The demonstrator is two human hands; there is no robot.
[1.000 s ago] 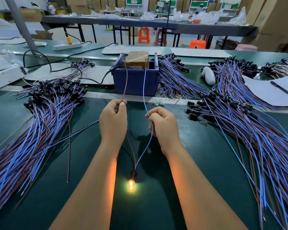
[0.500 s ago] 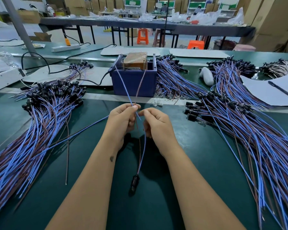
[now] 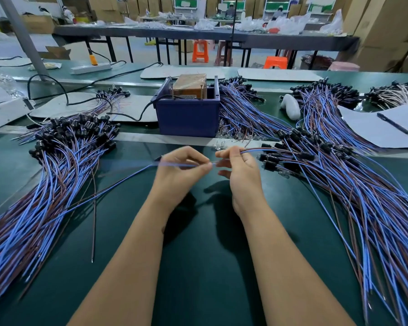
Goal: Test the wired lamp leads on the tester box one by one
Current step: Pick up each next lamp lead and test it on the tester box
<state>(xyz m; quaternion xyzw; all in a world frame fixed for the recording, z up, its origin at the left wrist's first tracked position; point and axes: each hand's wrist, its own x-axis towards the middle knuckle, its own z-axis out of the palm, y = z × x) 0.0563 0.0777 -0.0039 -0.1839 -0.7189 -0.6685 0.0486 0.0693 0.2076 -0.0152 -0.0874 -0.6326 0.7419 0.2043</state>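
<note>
Just in front of the tester box (image 3: 188,107), one blue lead (image 3: 181,164) is pinched by the left hand (image 3: 179,175). A second lead (image 3: 257,150) is pinched by the right hand (image 3: 242,170). The two could get mixed, leaving one untested.

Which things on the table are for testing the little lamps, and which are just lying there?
For the job:
- tester box in the blue bin
- lamp lead pinched by the left hand
- wires pinched by the right hand
- left pile of leads
- right pile of leads

Just lying about:
- pen
- paper
- power strip
</note>
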